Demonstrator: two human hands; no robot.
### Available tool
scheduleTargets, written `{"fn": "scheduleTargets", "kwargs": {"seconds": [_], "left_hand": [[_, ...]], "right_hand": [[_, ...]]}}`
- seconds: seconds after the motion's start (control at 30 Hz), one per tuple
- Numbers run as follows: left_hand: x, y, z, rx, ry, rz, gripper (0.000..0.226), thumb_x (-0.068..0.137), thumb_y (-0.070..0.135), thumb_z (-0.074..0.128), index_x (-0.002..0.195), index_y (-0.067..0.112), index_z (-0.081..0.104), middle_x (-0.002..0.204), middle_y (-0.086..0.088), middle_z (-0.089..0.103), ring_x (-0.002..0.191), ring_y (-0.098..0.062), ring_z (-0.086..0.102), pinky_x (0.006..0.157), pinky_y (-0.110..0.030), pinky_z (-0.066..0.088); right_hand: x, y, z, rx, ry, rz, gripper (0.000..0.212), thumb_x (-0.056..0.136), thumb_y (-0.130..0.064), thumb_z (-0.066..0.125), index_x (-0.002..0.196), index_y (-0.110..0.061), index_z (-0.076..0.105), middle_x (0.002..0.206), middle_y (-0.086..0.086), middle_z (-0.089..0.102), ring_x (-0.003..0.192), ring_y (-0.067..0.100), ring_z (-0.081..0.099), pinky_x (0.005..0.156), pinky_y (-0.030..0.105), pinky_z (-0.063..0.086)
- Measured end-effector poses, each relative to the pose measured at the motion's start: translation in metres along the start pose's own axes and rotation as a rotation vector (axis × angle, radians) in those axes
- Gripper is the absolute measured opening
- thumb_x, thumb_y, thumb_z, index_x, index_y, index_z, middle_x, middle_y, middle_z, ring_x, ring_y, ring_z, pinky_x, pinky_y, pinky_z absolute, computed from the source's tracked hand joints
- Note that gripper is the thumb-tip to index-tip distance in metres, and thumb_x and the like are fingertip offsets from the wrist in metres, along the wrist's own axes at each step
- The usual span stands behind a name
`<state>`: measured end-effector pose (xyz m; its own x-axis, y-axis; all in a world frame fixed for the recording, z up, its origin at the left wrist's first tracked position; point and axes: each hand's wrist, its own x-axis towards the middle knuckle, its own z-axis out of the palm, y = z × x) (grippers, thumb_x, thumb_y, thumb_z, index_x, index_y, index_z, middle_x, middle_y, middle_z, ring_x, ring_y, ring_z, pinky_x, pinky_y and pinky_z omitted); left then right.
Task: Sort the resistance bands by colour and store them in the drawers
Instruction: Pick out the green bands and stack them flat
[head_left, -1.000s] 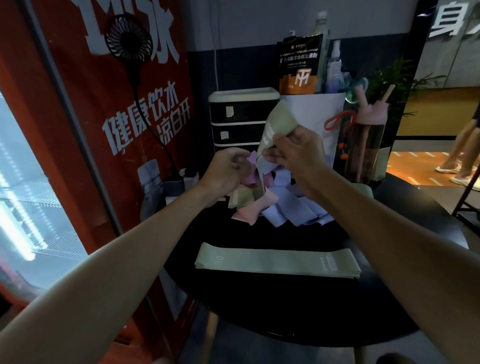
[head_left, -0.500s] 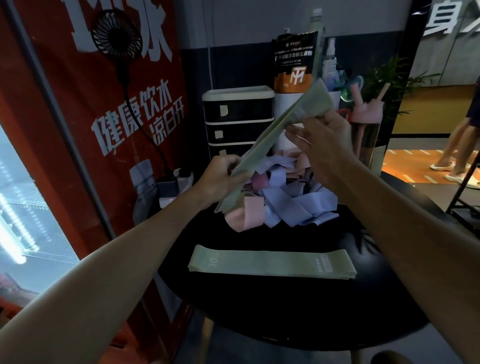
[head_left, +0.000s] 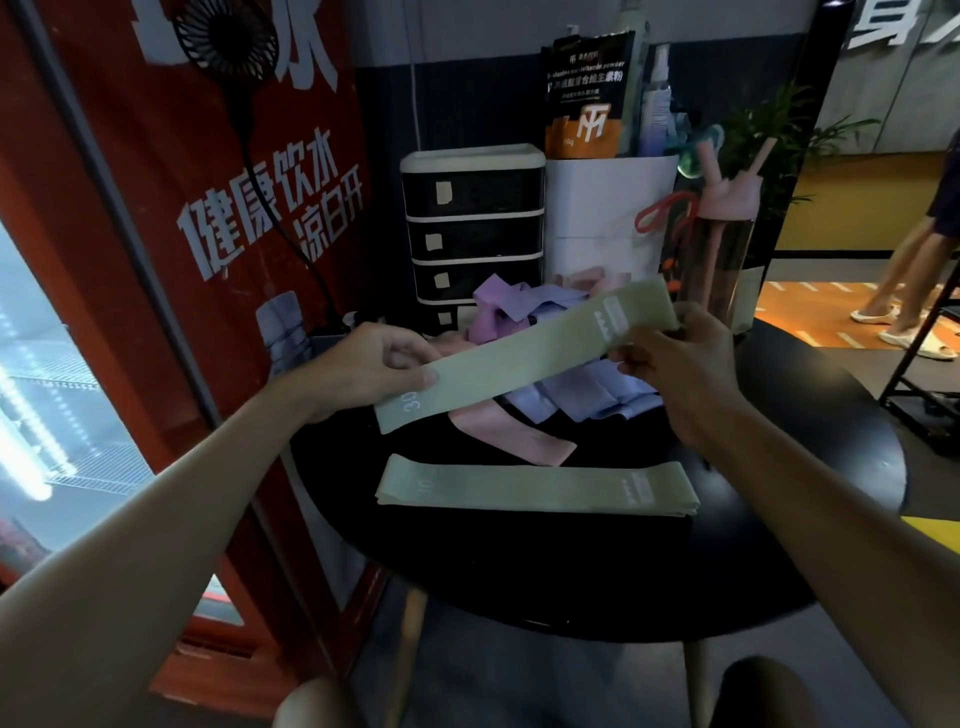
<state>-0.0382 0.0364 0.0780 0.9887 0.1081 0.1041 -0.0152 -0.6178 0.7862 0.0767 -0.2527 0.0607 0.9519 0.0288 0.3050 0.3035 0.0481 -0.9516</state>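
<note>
Head view: left hand (head_left: 358, 366) and right hand (head_left: 675, 374) each pinch an end of a flat, matte green band (head_left: 524, 353); matching strip (head_left: 535, 488) lies at 6 o'clock.

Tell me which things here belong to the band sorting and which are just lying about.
Job: held green band, flat green band, pink and purple pile, drawer unit.
Lying about: fan, pink bottle, powder pouch, spray bottle.

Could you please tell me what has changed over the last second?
The right hand and left hand drew the held green band up out of the pile and spread it flat between them, each pinching one end. The other green band on the table and the drawer unit stayed put.
</note>
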Motion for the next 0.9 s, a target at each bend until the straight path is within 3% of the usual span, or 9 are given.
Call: {"fn": "scheduleTargets", "kwargs": {"seconds": [0.13, 0.23, 0.37, 0.47, 0.57, 0.6, 0.67, 0.7, 0.9], "left_hand": [[-0.012, -0.009, -0.003, -0.025, -0.024, -0.067, 0.023, 0.086, 0.014, 0.076, 0.108, 0.018, 0.070, 0.092, -0.003, 0.076, 0.081, -0.010, 0.071, 0.070, -0.027, 0.055], [-0.018, -0.013, 0.004, -0.106, 0.053, -0.122, 0.021, 0.083, 0.011, 0.078, 0.102, 0.009, 0.069, 0.087, -0.010, 0.072, 0.076, -0.018, 0.070, 0.062, -0.033, 0.059], [-0.024, -0.022, 0.017, -0.176, 0.193, -0.127, 0.017, 0.083, 0.007, 0.079, 0.095, 0.007, 0.067, 0.084, -0.012, 0.071, 0.070, -0.017, 0.067, 0.052, -0.027, 0.054], [-0.028, -0.030, 0.025, -0.119, 0.223, -0.094, 0.016, 0.083, 0.004, 0.078, 0.095, 0.011, 0.070, 0.083, -0.007, 0.072, 0.071, -0.012, 0.066, 0.061, -0.019, 0.053], [-0.032, -0.034, 0.031, -0.074, 0.233, -0.059, 0.015, 0.083, 0.005, 0.078, 0.093, 0.013, 0.070, 0.072, 0.005, 0.071, 0.064, -0.002, 0.064, 0.061, -0.015, 0.048], [-0.034, -0.036, 0.033, -0.059, 0.233, -0.047, 0.015, 0.083, 0.005, 0.078, 0.092, 0.014, 0.070, 0.072, 0.005, 0.072, 0.064, -0.002, 0.065, 0.062, -0.016, 0.049], [-0.035, -0.040, 0.035, -0.019, 0.233, -0.033, 0.015, 0.083, 0.006, 0.078, 0.091, 0.016, 0.070, 0.078, 0.001, 0.073, 0.068, -0.005, 0.066, 0.066, -0.022, 0.051], [-0.036, -0.041, 0.036, 0.002, 0.232, -0.029, 0.015, 0.083, 0.007, 0.078, 0.091, 0.017, 0.070, 0.080, -0.002, 0.073, 0.069, -0.006, 0.066, 0.067, -0.025, 0.051], [-0.042, -0.040, 0.040, 0.027, 0.236, -0.020, 0.013, 0.085, 0.010, 0.077, 0.092, 0.019, 0.070, 0.080, -0.001, 0.072, 0.064, 0.001, 0.063, 0.060, -0.019, 0.047]], "right_hand": [[-0.015, 0.015, -0.012, 0.012, -0.053, 0.038, 0.005, 0.093, -0.003, 0.056, 0.096, 0.001, 0.056, 0.087, 0.028, 0.065, 0.070, 0.033, 0.069, 0.064, 0.045, 0.060], [-0.026, 0.025, -0.021, 0.008, -0.081, 0.058, 0.007, 0.093, 0.001, 0.054, 0.091, -0.005, 0.056, 0.086, 0.018, 0.065, 0.072, 0.026, 0.065, 0.068, 0.042, 0.057], [-0.034, 0.041, -0.036, -0.130, -0.143, 0.041, 0.024, 0.087, 0.003, 0.061, 0.109, -0.005, 0.055, 0.099, 0.024, 0.065, 0.082, 0.027, 0.062, 0.075, 0.045, 0.053], [-0.046, 0.043, -0.046, -0.200, -0.259, -0.005, 0.054, 0.087, 0.009, 0.060, 0.126, -0.023, 0.042, 0.090, 0.029, 0.060, 0.074, 0.028, 0.056, 0.067, 0.041, 0.048], [-0.054, 0.047, -0.054, -0.347, -0.291, -0.067, 0.056, 0.083, 0.009, 0.063, 0.127, -0.024, 0.051, 0.094, 0.023, 0.064, 0.080, 0.036, 0.062, 0.068, 0.045, 0.054], [-0.056, 0.050, -0.056, -0.380, -0.284, -0.064, 0.054, 0.083, 0.008, 0.064, 0.126, -0.022, 0.053, 0.095, 0.018, 0.066, 0.084, 0.031, 0.064, 0.071, 0.043, 0.055], [-0.061, 0.053, -0.059, -0.423, -0.285, -0.060, 0.050, 0.084, 0.005, 0.065, 0.128, -0.018, 0.055, 0.092, 0.004, 0.067, 0.076, 0.005, 0.064, 0.065, 0.021, 0.053], [-0.064, 0.054, -0.059, -0.446, -0.287, -0.066, 0.049, 0.085, 0.004, 0.064, 0.128, -0.017, 0.056, 0.090, 0.001, 0.066, 0.071, 0.001, 0.060, 0.062, 0.014, 0.049], [-0.069, 0.060, -0.062, -0.494, -0.243, -0.063, 0.045, 0.087, -0.004, 0.061, 0.131, -0.014, 0.058, 0.098, 0.004, 0.068, 0.086, 0.018, 0.064, 0.079, 0.037, 0.052]]}}
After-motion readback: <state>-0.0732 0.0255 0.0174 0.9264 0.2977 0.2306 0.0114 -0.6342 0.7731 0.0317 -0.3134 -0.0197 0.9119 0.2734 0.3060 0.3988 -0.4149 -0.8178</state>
